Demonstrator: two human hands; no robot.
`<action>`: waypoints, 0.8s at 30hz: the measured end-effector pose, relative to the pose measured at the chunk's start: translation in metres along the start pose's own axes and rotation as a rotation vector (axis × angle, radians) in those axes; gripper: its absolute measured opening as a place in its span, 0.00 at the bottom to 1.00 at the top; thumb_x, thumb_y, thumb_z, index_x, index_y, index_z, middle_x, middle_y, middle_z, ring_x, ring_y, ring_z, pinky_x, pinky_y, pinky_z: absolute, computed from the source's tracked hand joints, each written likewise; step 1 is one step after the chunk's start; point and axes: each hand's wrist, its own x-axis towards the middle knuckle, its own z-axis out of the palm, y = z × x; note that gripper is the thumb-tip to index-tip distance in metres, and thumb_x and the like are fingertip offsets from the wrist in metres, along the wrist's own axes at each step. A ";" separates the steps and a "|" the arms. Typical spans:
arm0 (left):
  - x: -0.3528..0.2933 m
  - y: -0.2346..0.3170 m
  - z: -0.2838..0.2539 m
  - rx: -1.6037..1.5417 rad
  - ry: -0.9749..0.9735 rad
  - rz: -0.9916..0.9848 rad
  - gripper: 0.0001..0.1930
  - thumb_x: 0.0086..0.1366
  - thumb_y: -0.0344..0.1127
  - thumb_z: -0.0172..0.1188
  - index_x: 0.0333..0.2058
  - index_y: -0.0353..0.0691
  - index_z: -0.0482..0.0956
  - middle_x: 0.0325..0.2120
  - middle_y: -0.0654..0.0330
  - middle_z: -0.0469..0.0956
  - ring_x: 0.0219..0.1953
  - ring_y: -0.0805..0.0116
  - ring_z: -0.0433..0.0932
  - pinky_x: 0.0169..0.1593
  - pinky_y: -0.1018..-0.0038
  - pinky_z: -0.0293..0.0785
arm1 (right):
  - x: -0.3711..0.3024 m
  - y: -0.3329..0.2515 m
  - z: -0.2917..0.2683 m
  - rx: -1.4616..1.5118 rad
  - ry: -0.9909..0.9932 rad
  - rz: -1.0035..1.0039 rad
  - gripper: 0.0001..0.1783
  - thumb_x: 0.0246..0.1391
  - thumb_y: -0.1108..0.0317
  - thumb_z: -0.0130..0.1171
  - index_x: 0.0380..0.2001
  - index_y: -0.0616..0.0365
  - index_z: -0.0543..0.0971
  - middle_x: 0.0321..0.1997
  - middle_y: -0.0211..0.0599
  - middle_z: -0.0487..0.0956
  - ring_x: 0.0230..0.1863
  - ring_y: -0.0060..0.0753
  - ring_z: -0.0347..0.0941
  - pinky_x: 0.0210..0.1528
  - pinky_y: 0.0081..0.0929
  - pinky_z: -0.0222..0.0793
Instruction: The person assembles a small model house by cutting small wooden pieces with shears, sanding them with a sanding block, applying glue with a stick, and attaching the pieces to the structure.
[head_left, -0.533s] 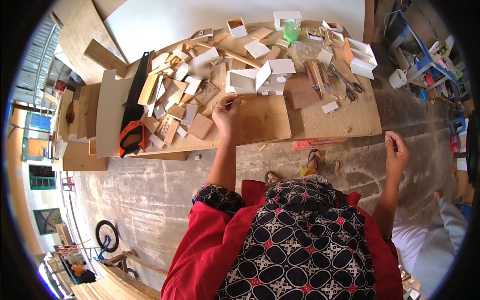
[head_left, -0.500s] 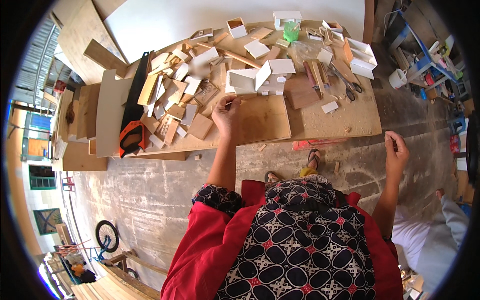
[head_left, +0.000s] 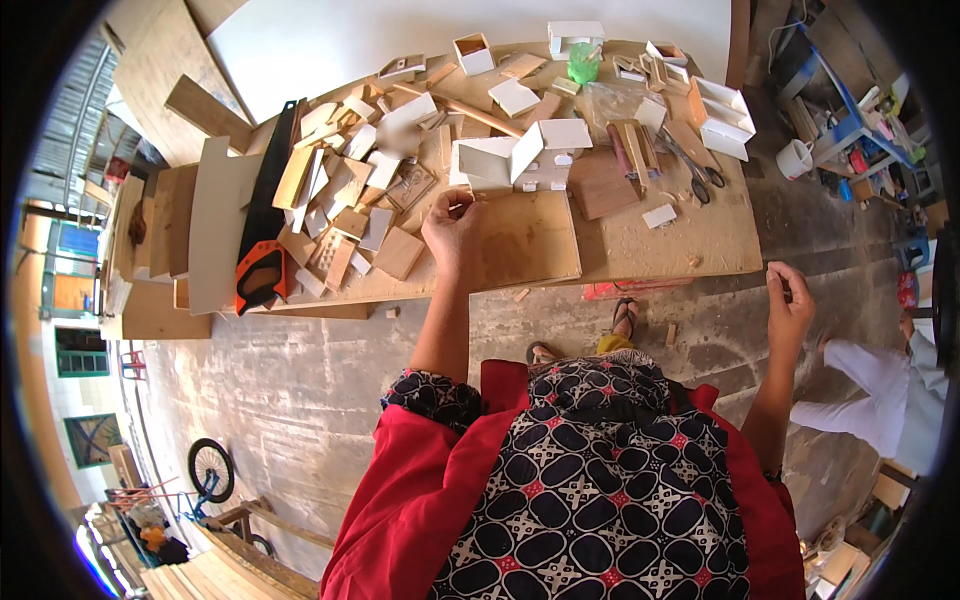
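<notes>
My left hand (head_left: 452,230) is over the workbench's near edge, beside a shallow wooden panel (head_left: 530,240) with a raised edge. Its fingers curl toward the thumb in a loose ring, and I see nothing held. Just beyond the panel stands a white box-like piece with angled flaps (head_left: 490,160). My right hand (head_left: 790,300) hangs in the air past the bench's right corner. Its fingers are also curled toward the thumb, with nothing visible in them. Whether either hand touches anything is hard to tell.
Wood offcuts (head_left: 350,185) pile up on the left of the workbench (head_left: 690,245), beside a handsaw (head_left: 262,260) with an orange handle. Scissors (head_left: 695,175), a flat brown board (head_left: 602,188) and a green container (head_left: 583,62) lie rightward. A person (head_left: 870,400) is at the right.
My hands have stayed almost still in the same curled pose. At the right, the other person has shifted, showing more of the pale trousers.
</notes>
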 end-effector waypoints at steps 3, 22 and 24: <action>0.001 0.003 0.001 0.035 -0.002 0.036 0.07 0.51 0.24 0.61 0.32 0.34 0.77 0.25 0.64 0.78 0.27 0.81 0.75 0.33 0.83 0.70 | 0.000 0.002 0.001 -0.015 0.001 -0.002 0.07 0.53 0.71 0.59 0.35 0.60 0.80 0.31 0.28 0.77 0.30 0.17 0.70 0.33 0.17 0.65; 0.009 -0.003 0.003 0.190 -0.071 0.144 0.23 0.51 0.24 0.62 0.49 0.30 0.71 0.33 0.64 0.72 0.24 0.82 0.71 0.28 0.84 0.68 | -0.001 0.002 -0.001 -0.055 0.016 0.008 0.06 0.53 0.71 0.58 0.34 0.59 0.80 0.32 0.27 0.77 0.31 0.18 0.70 0.32 0.17 0.65; 0.009 -0.006 0.003 0.154 -0.064 0.133 0.23 0.51 0.23 0.61 0.48 0.30 0.72 0.33 0.64 0.72 0.24 0.82 0.71 0.28 0.84 0.67 | -0.001 0.004 0.000 -0.051 0.014 0.010 0.06 0.53 0.71 0.58 0.34 0.59 0.80 0.32 0.27 0.77 0.31 0.18 0.70 0.33 0.17 0.65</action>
